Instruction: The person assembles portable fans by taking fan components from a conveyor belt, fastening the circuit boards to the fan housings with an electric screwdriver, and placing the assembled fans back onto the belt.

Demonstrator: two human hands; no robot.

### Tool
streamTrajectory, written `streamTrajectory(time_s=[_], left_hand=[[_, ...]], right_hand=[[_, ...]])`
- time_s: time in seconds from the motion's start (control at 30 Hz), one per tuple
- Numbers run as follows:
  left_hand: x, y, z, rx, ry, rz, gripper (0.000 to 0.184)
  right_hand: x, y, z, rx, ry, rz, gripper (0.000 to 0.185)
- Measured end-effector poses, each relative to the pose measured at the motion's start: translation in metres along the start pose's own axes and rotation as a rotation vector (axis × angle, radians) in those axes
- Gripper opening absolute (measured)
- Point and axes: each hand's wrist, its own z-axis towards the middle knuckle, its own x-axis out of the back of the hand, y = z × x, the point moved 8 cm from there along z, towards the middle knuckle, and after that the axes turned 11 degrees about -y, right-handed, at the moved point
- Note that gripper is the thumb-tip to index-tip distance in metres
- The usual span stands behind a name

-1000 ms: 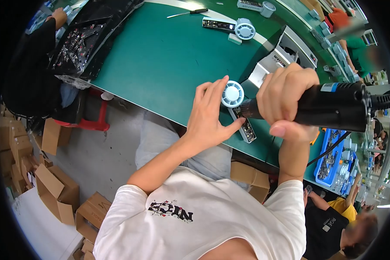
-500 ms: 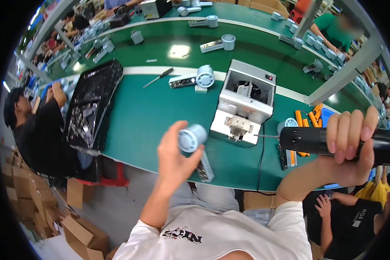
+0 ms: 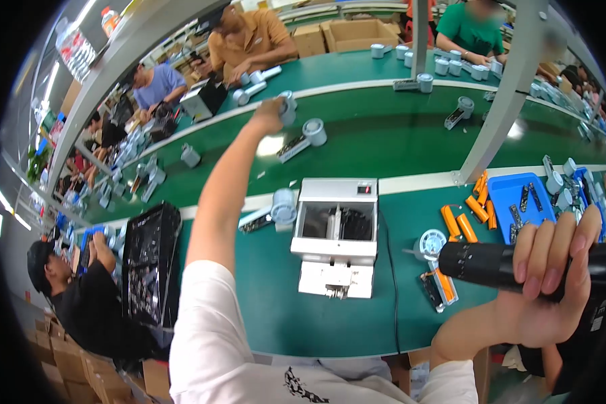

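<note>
My left hand (image 3: 268, 116) reaches far over the green conveyor belt, its fingers round the head of a light-blue handheld fan (image 3: 287, 110). Its handle is mostly hidden. My right hand (image 3: 552, 259) grips a black electric screwdriver (image 3: 478, 262), bit pointing left. Just beyond the bit, a fan with a round grille (image 3: 431, 242) lies with its handle open, an orange battery inside. A silver screw feeder (image 3: 337, 249) stands in front of me. Another open-handled fan (image 3: 283, 207) lies behind it to the left.
Orange batteries (image 3: 466, 227) and a blue tray (image 3: 515, 194) with circuit boards lie to the right. A black bin (image 3: 153, 259) stands at the left. More fans (image 3: 314, 132) lie on the belt. A metal post (image 3: 501, 101) rises at the right. Co-workers sit around.
My left hand has carried the fan from near my lap forward onto the far side over the belt. The view has shifted; my right hand keeps the screwdriver at the right.
</note>
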Motion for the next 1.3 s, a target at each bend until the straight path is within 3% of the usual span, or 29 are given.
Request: streamTrajectory(time_s=[0.13, 0.27, 0.33, 0.43, 0.47, 0.57, 0.7, 0.87, 0.93, 1.03, 1.13, 1.3], left_hand=[[-0.056, -0.012, 0.034, -0.079, -0.037, -0.195, 0.077], [-0.06, -0.001, 0.021, -0.087, -0.07, -0.329, 0.078], [-0.03, 0.027, -0.002, -0.257, 0.185, -0.119, 0.08], [-0.044, 0.08, -0.033, -0.518, 0.008, -0.028, 0.081], [-0.049, 0.087, -0.034, -0.517, -0.046, -0.067, 0.081], [-0.063, 0.093, -0.022, -0.49, -0.141, -0.136, 0.078], [-0.033, 0.091, -0.036, -0.442, 0.105, -0.106, 0.071], [0.093, 0.086, -0.173, -0.336, 0.44, 0.022, 0.056], [0.108, 0.083, -0.247, -0.209, 0.383, -0.049, 0.054], [0.074, 0.094, -0.352, -0.1, 0.257, -0.276, 0.048], [0.012, 0.11, -0.423, 0.047, 0.146, -0.434, 0.047], [-0.044, 0.137, -0.467, 0.306, 0.274, -0.505, 0.053]], right_hand=[[-0.003, 0.004, 0.005, -0.006, 0.013, -0.091, 0.019], [-0.003, 0.008, 0.006, -0.051, 0.007, -0.135, 0.021], [-0.004, 0.006, 0.007, -0.07, -0.007, -0.142, 0.022], [-0.007, 0.002, 0.005, -0.072, -0.028, -0.167, 0.024], [-0.01, 0.003, 0.005, -0.079, -0.051, -0.153, 0.024], [-0.02, 0.004, 0.002, -0.105, -0.081, -0.126, 0.023], [-0.041, 0.011, -0.003, -0.141, -0.144, -0.099, 0.023], [-0.069, 0.033, -0.01, -0.279, -0.305, 0.028, 0.02], [-0.081, 0.054, -0.011, -0.344, -0.322, 0.107, 0.019], [-0.084, 0.08, -0.024, -0.309, -0.126, 0.176, 0.019], [-0.116, 0.082, -0.024, -0.359, -0.017, 0.036, 0.017], [-0.122, 0.113, -0.032, -0.408, -0.096, -0.143, 0.018]])
